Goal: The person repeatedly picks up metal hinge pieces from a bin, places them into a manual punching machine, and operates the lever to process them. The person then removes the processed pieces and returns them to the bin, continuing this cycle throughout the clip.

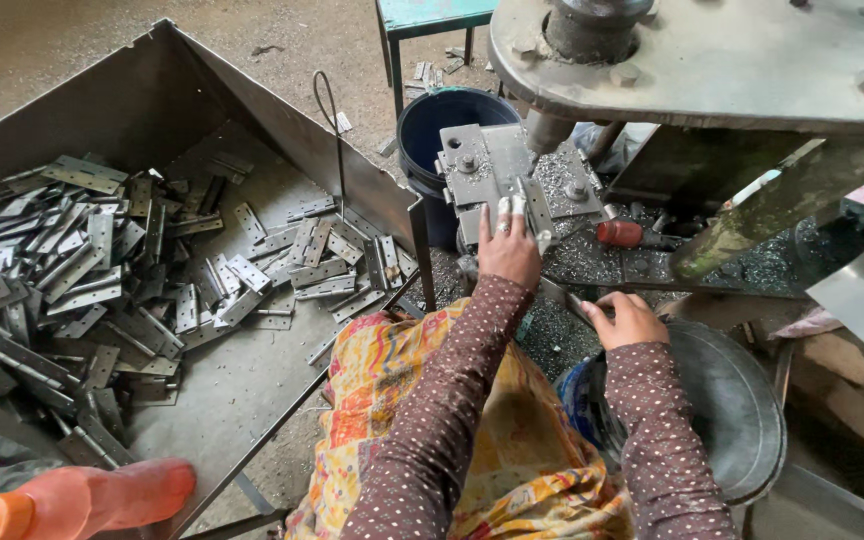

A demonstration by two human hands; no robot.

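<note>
Lower left corner: an orange plastic bottle [72, 500] lying on its side, blurred. Above it, a large open grey sheet-metal tray [242, 385] with raised walls, heaped at its left with flat grey steel hinges [82, 270], thinning out toward the right wall. Just past that wall, a dark blue round plastic bucket [437, 125] on the dusty floor, partly hidden behind the machine.

At centre, a grey steel jig block with bolts [497, 175] sitting under the ram of a heavy grey drill press [692, 55], metal shavings scattered all round it. Left hand [508, 248], sleeve brown with white dots, stretched forward, fingertips [510, 206] pressed flat on a narrow grey hinge strip [530, 205] lying on the jig block; fingers extended, pressing down rather than curled round it. Below the arms, a yellow and orange patterned cloth [402, 420] over the lap.

Further right, right hand [627, 318] closed round a thin grey metal lever [567, 297], thumb on top. Just beyond, a small red cylinder [619, 233] resting among the shavings. Under the right forearm, a round dark metal pan [732, 400].
</note>
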